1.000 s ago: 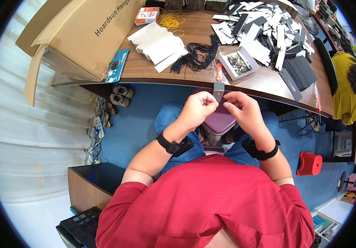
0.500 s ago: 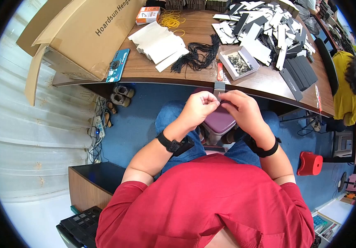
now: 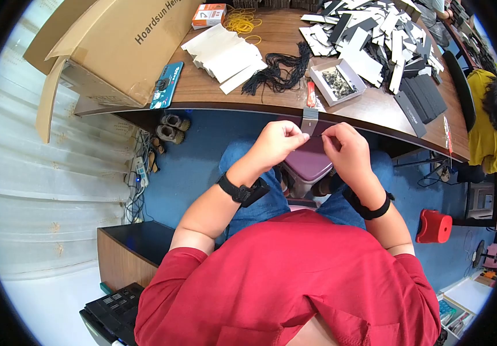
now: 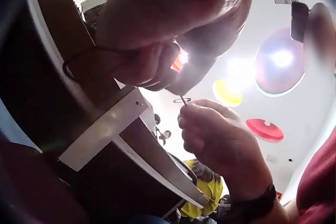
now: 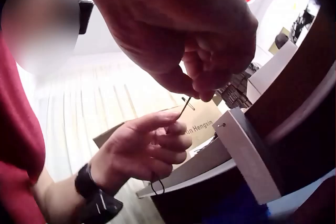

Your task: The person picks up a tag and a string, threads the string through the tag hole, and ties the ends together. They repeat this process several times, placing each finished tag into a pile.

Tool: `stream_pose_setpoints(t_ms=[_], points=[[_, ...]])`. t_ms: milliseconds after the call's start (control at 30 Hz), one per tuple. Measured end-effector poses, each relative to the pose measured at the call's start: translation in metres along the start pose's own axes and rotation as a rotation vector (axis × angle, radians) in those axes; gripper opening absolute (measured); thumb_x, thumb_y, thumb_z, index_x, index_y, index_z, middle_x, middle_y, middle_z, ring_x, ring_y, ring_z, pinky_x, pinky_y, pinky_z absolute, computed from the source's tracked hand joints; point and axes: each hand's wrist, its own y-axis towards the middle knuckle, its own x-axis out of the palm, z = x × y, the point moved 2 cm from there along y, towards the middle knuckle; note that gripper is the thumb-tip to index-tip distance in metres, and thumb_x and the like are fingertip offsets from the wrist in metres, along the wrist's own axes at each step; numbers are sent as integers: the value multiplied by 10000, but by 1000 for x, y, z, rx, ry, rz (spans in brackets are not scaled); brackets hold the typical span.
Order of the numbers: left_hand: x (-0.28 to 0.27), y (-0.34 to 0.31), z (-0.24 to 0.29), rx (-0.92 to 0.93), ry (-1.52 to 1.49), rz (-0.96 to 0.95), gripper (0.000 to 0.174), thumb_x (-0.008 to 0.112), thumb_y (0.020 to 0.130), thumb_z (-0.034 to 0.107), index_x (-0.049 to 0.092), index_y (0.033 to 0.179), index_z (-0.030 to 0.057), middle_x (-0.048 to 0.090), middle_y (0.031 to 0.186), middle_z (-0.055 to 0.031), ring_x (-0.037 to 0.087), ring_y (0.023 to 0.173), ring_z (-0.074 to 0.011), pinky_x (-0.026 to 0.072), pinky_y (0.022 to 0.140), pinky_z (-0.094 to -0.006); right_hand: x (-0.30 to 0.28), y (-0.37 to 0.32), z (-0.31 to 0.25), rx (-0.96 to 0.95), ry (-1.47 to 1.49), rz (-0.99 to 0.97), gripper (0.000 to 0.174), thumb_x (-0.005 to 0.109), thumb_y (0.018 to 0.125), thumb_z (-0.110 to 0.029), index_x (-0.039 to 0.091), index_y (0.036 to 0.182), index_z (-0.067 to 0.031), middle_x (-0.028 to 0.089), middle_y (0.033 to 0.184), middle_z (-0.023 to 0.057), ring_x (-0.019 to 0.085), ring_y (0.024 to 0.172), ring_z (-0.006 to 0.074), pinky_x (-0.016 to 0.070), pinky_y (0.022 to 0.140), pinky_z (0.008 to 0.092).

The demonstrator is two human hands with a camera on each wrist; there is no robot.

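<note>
In front of the desk edge, my left hand (image 3: 283,141) pinches a thin black cord (image 5: 184,109) between thumb and fingers. A loop of that cord hangs below the left hand in the right wrist view. My right hand (image 3: 347,149) has its thumb and fingertips together at the cord's other end, just right of the left fingertips. A small safety pin (image 5: 188,103) is on the cord, close to the right fingertips. Beyond both hands, a stack of grey hang tags (image 3: 310,120), pale underneath in the wrist views, juts over the desk edge, with a small hole near one end.
On the desk (image 3: 277,40) lie a bundle of black cords (image 3: 283,72), white strips (image 3: 222,57), and a box of small pins (image 3: 336,83). A heap of black and white tags (image 3: 375,40) is at the back right. A carton (image 3: 121,52) stands left; a purple stool (image 3: 307,161) is below.
The right hand's fingers moved in to the left fingertips, then drew slightly right, with the dark cord now showing between the hands. The head view has shifted slightly.
</note>
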Motion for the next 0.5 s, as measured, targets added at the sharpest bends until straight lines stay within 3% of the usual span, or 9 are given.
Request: stream_pose_setpoints(t_ms=[67, 167, 200, 300, 333, 433, 500], points=[[-5, 0, -1, -187, -368, -99, 115, 609, 890, 150, 605, 867, 37, 421, 592, 69, 325, 469, -16, 232, 403, -177, 3, -2, -3, -66, -85, 45, 79, 667, 720, -32, 604, 762, -51, 582, 708, 88, 604, 620, 254, 480, 548, 327], [-1, 4, -3, -255, -682, -144, 112, 606, 890, 141, 608, 902, 29, 395, 578, 68, 317, 462, -19, 222, 394, -171, 13, -14, -7, -189, -162, 35, 94, 669, 703, -31, 595, 741, -73, 559, 684, 78, 598, 606, 261, 476, 535, 350], [2, 3, -5, -256, -692, -100, 135, 616, 882, 130, 630, 935, 7, 443, 605, 54, 320, 466, -11, 229, 395, -167, 16, -17, -9, -211, -182, 27, 94, 671, 699, -39, 595, 738, -78, 549, 673, 75, 592, 594, 256, 478, 533, 355], [12, -1, -6, -128, -204, 73, 134, 623, 871, 95, 654, 937, -18, 500, 651, 32, 406, 526, -21, 333, 449, -183, 16, -17, -17, -320, -196, 56, 92, 677, 702, -54, 594, 733, -77, 552, 671, 68, 591, 590, 249, 481, 531, 351], [17, 2, -13, 155, -22, 111, 115, 629, 856, 62, 673, 912, -29, 539, 717, 9, 490, 639, -48, 409, 560, -209, 13, -14, -20, -334, -210, 55, 88, 681, 705, -62, 603, 743, -78, 560, 677, 58, 596, 595, 241, 483, 532, 345], [10, -3, -12, 279, 328, 112, 104, 614, 845, 31, 671, 903, -34, 545, 759, -1, 524, 721, -71, 433, 648, -224, 7, -8, -16, -321, -201, 82, 85, 685, 705, -68, 617, 754, -79, 575, 687, 53, 603, 606, 236, 486, 536, 337], [12, -5, -10, 289, 329, 103, 105, 607, 839, 23, 669, 904, -32, 545, 777, -5, 521, 717, -68, 427, 643, -218, 7, -6, -14, -341, -167, 72, 87, 686, 703, -61, 636, 774, -77, 603, 715, 53, 616, 624, 230, 495, 550, 327]])
